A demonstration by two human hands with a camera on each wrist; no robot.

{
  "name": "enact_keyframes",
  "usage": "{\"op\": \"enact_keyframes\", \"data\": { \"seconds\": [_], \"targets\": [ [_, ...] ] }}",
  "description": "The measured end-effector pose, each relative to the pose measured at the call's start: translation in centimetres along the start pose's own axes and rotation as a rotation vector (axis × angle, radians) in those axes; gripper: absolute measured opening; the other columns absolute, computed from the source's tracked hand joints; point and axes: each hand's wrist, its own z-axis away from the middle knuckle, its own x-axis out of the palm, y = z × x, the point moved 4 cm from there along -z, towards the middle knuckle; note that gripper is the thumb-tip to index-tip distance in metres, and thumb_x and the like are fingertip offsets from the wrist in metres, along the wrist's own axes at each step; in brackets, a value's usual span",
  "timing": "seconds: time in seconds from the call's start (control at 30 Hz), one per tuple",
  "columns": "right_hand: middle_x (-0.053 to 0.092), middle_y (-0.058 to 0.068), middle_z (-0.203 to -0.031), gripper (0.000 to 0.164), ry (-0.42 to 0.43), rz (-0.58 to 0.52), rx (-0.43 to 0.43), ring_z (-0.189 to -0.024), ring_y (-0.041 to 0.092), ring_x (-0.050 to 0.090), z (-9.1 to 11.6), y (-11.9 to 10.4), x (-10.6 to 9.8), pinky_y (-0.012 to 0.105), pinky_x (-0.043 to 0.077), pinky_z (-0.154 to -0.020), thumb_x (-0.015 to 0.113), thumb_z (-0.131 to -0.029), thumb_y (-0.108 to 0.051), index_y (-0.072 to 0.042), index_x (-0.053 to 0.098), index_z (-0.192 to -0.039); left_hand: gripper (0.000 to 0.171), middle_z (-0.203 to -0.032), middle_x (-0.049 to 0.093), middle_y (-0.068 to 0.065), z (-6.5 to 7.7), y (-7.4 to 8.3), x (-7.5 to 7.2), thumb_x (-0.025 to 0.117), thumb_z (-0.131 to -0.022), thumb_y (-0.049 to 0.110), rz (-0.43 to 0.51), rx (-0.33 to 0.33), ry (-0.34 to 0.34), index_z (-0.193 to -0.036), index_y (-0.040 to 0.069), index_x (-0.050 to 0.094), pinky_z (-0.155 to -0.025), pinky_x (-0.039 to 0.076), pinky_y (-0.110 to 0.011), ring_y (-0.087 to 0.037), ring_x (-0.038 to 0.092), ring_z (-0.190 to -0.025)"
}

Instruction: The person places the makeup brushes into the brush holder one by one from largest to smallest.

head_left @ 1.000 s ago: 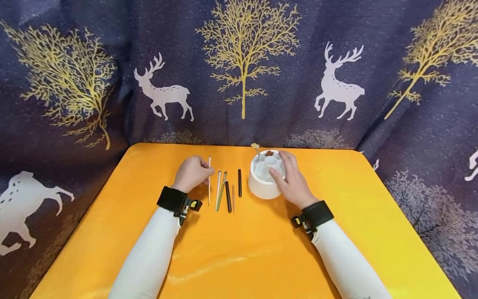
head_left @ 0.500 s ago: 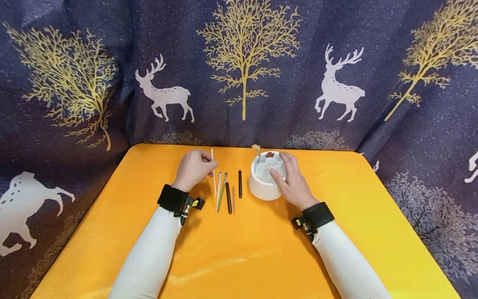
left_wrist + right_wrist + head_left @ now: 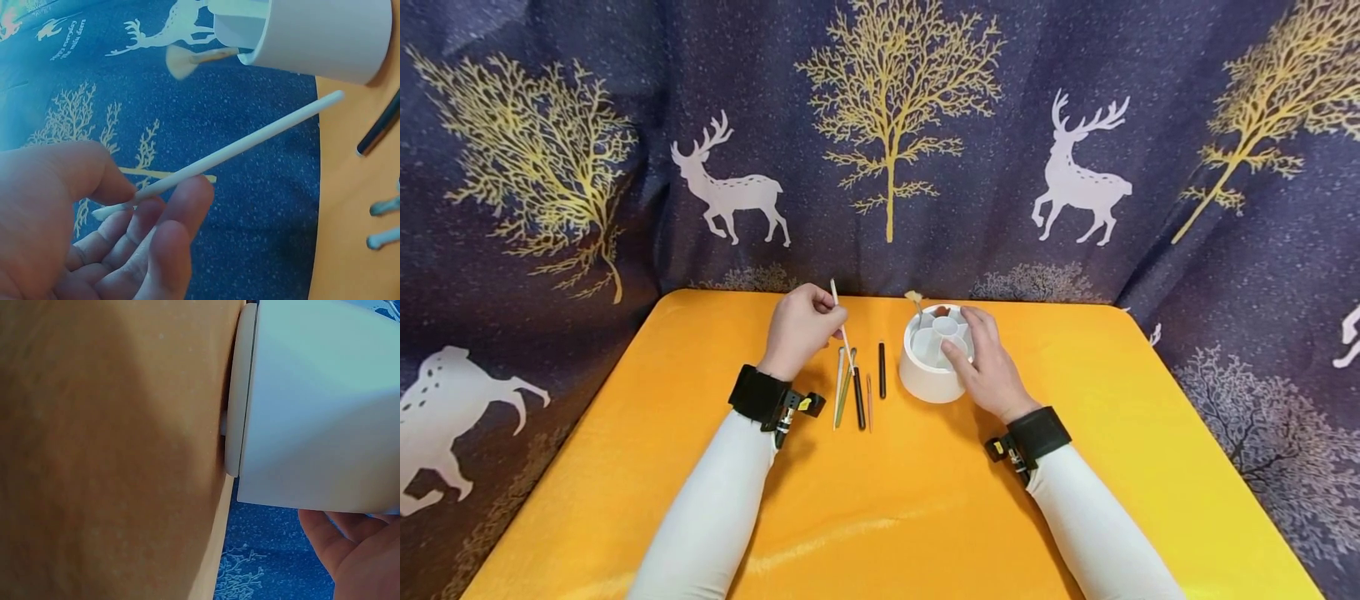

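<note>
My left hand (image 3: 801, 329) pinches a slim white rod (image 3: 275, 128) between thumb and fingertips. Held at a slant, the rod's far end reaches up and its near end comes down over the tools on the table. The right hand (image 3: 996, 371) grips the side of a round white pen holder (image 3: 928, 385), thumb over the compartments and fingers along the outer wall. Inside that holder a fan brush (image 3: 913, 297) leans out at the back left, near a small reddish-brown thing (image 3: 942, 311). In the right wrist view, fingers (image 3: 325, 540) touch the holder's wall.
Left of the holder lie a white brush (image 3: 838, 387), a green-handled brush (image 3: 843, 402), a thick black tool (image 3: 859, 404), a thin reddish stick (image 3: 870, 408) and another black tool (image 3: 882, 371). A patterned dark blue curtain (image 3: 970, 258) hangs behind the orange table (image 3: 887, 500).
My left hand has lifted the white rod and carried it right, over the other tools, tilting it on the way. The right hand and pen holder stay put.
</note>
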Motion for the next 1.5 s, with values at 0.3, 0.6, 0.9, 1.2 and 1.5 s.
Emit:
{"op": "enact_keyframes", "data": {
  "seconds": [0.3,0.6,0.9,1.2,1.5],
  "targets": [
    [0.024,0.001,-0.155,0.067,0.000,-0.001,-0.001,-0.134,0.024,0.038,0.0,-0.2,0.0,0.052,0.037,-0.104,0.046,-0.101,-0.053,-0.018,0.027,-0.154,0.014,-0.076,0.065,0.002,-0.4,0.9,0.7,0.063,-0.089,0.026,0.045,0.047,0.040,-0.098,0.016,0.060,-0.054,0.052,-0.033,-0.011,0.062,-0.057],
    [0.025,0.001,-0.155,0.067,0.000,0.001,0.004,-0.134,0.024,0.038,0.0,-0.3,-0.1,0.051,0.037,-0.104,0.046,-0.101,-0.053,-0.017,0.027,-0.154,0.014,-0.078,0.064,0.002,-0.9,1.9,1.3,0.065,-0.090,0.025,0.083,0.083,0.091,-0.098,0.015,0.060,-0.053,0.051,-0.033,-0.011,0.060,-0.054],
    [0.025,0.001,-0.155,0.066,0.003,-0.002,-0.002,-0.134,0.024,0.038,-0.2,-0.3,0.0,0.051,0.038,-0.104,0.046,-0.101,-0.053,-0.017,0.028,-0.154,0.013,-0.077,0.064,0.002,-1.4,2.6,2.2,0.065,-0.089,0.024,0.140,0.102,0.118,-0.096,0.015,0.060,-0.053,0.053,-0.032,-0.018,0.064,-0.057],
    [0.025,0.003,-0.155,0.067,-0.004,0.001,-0.007,-0.134,0.024,0.037,-0.3,-0.4,0.0,0.051,0.037,-0.104,0.046,-0.101,-0.053,-0.017,0.028,-0.154,0.014,-0.077,0.064,0.004,-2.1,3.1,3.0,0.066,-0.088,0.025,0.194,0.101,0.157,-0.095,0.015,0.059,-0.054,0.053,-0.030,-0.009,0.064,-0.059],
    [0.025,0.003,-0.154,0.067,-0.002,0.001,0.003,-0.134,0.023,0.037,0.1,-0.3,-0.1,0.049,0.036,-0.105,0.046,-0.101,-0.052,-0.016,0.028,-0.154,0.012,-0.079,0.064,0.005,-2.6,3.6,3.9,0.064,-0.090,0.022,0.209,0.133,0.170,-0.097,0.016,0.058,-0.056,0.053,-0.028,-0.009,0.064,-0.062]
  ]
}}
